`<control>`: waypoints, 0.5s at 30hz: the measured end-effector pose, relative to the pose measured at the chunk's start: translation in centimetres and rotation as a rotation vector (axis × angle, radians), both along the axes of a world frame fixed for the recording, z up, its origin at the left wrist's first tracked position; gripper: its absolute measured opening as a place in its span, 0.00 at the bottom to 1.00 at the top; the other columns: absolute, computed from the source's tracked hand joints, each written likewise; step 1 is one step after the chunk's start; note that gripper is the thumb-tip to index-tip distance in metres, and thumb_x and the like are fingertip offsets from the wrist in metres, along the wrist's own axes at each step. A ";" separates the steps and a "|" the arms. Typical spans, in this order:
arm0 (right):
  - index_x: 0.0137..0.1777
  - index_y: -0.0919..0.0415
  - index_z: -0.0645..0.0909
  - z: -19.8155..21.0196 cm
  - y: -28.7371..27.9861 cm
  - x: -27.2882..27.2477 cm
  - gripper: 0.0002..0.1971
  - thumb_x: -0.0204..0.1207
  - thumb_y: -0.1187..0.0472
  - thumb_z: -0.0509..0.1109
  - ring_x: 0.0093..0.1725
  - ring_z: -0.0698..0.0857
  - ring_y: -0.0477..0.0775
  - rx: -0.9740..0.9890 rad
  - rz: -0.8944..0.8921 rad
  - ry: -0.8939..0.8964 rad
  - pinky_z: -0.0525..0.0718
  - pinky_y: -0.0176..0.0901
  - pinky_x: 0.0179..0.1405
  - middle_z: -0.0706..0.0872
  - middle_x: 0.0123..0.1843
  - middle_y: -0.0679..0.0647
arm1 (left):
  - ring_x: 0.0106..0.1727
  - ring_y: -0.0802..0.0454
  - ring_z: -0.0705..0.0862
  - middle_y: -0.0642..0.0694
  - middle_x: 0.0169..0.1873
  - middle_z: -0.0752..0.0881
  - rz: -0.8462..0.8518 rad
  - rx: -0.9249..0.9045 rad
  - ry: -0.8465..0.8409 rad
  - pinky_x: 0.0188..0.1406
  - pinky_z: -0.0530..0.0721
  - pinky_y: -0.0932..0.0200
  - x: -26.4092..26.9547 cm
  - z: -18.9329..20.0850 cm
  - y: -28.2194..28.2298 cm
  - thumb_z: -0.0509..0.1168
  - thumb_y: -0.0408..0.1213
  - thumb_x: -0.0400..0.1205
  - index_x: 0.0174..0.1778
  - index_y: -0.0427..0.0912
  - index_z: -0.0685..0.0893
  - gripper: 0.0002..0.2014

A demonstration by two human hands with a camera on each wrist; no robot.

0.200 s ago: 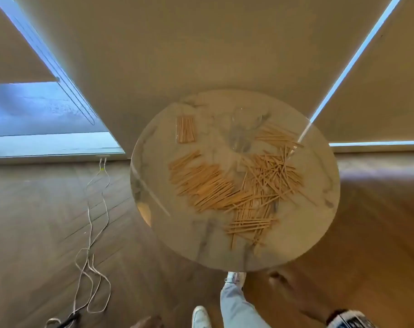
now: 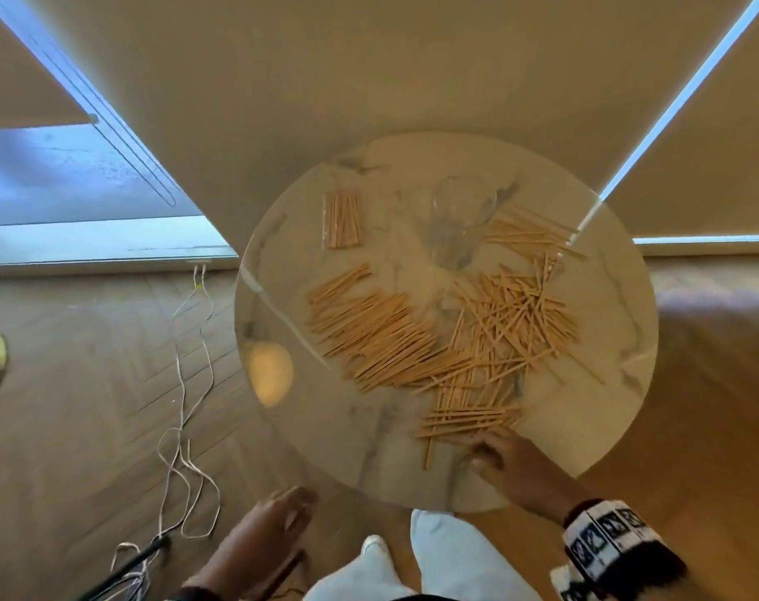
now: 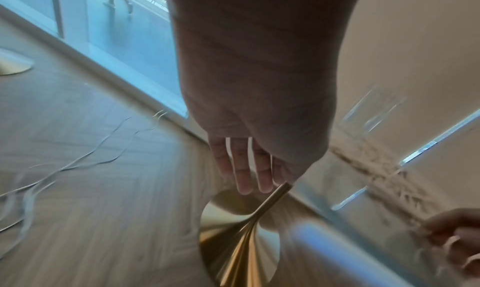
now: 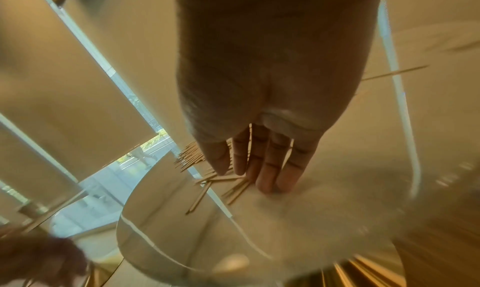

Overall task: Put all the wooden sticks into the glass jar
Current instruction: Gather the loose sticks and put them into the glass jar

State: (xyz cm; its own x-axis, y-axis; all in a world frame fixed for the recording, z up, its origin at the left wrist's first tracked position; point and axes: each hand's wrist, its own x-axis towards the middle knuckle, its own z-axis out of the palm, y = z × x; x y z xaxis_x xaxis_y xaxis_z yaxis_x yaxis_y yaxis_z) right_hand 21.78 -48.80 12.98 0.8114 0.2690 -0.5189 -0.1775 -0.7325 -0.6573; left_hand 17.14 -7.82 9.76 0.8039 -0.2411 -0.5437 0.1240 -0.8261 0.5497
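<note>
Many wooden sticks (image 2: 447, 336) lie scattered over a round marble table (image 2: 369, 453); a tidy small bundle (image 2: 342, 219) sits at the far left. A clear glass jar (image 2: 460, 219) stands at the table's far side with no sticks visible in it. My right hand (image 2: 505, 459) reaches over the near edge, fingers straight, next to the nearest sticks (image 4: 223, 180); the right wrist view shows the fingertips (image 4: 270, 184) beside them, holding nothing. My left hand (image 2: 265, 535) hovers below the table's near-left edge, fingers (image 3: 244, 168) straight and empty.
The table stands on a gold pedestal base (image 3: 241, 238) over a wooden floor. White cables (image 2: 182, 405) trail across the floor at the left. Beige blinds and a window fill the background. My legs in light trousers (image 2: 447, 553) are just under the near edge.
My right hand has come up from below the table edge to the nearest sticks. My left hand has risen into view at the lower left.
</note>
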 end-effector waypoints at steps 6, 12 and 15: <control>0.55 0.52 0.84 -2.4 0.4 5.0 0.11 0.73 0.57 0.74 0.55 0.81 0.50 -0.118 0.149 -0.151 0.84 0.45 0.55 0.78 0.58 0.48 | 0.61 0.59 0.87 0.55 0.64 0.87 -0.076 0.002 -0.310 0.61 0.89 0.52 14.3 3.9 -5.3 0.70 0.47 0.86 0.69 0.52 0.85 0.16; 0.55 0.52 0.84 -3.4 1.4 9.1 0.11 0.77 0.50 0.69 0.60 0.79 0.54 -0.220 0.002 -0.229 0.80 0.63 0.65 0.81 0.60 0.52 | 0.74 0.37 0.78 0.45 0.74 0.77 -0.110 0.157 -0.307 0.65 0.85 0.36 24.0 2.7 -10.1 0.74 0.66 0.74 0.77 0.55 0.72 0.38; 0.64 0.57 0.83 -3.5 2.4 9.7 0.12 0.84 0.55 0.65 0.66 0.71 0.55 -0.340 -0.170 -0.213 0.76 0.63 0.71 0.78 0.65 0.55 | 0.78 0.35 0.72 0.43 0.76 0.73 -0.151 0.220 -0.204 0.70 0.80 0.37 24.6 2.1 -12.5 0.72 0.63 0.78 0.78 0.55 0.71 0.35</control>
